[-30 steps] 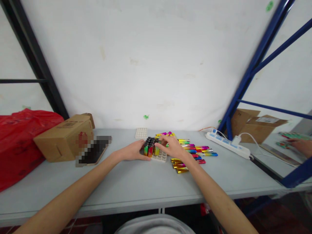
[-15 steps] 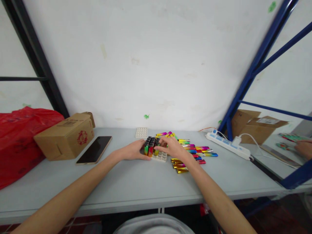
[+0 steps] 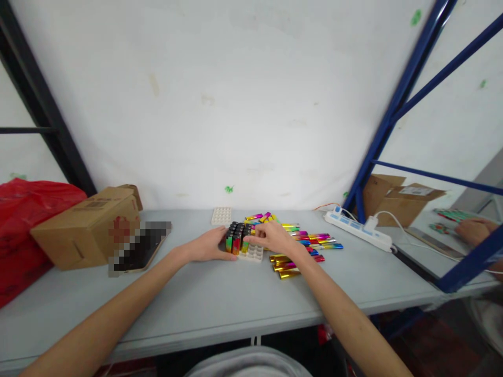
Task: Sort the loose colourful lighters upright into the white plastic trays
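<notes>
Black-topped lighters [image 3: 236, 242] with shiny coloured bodies stand upright in close rows on the left part of a pale holed tray [image 3: 256, 255]. My left hand [image 3: 208, 244] is curved round the tray's left side, thumb along the front and fingers behind, steadying it. Above the right end of the rows, my right hand [image 3: 272, 236] has thumb and fingertips closed on a lighter [image 3: 245, 245] with a yellowish body; the fingers partly hide its top. Beside that hand, several loose shiny lighter-shaped pieces [image 3: 288, 273] in gold, red, blue and purple lie in a spread pile.
Another pale holed tray [image 3: 221, 215] lies behind, near the wall. To the left are a phone [image 3: 147, 248], a cardboard box [image 3: 84, 228] and a red bag [image 3: 35, 230]. A power strip [image 3: 357, 230] lies right, before a blue frame. Another person's hand [image 3: 473, 230] shows far right.
The view has shifted slightly. My right hand has lowered a little, keeping its fingers at the yellowish lighter by the row's right end. My left hand stays round the tray.
</notes>
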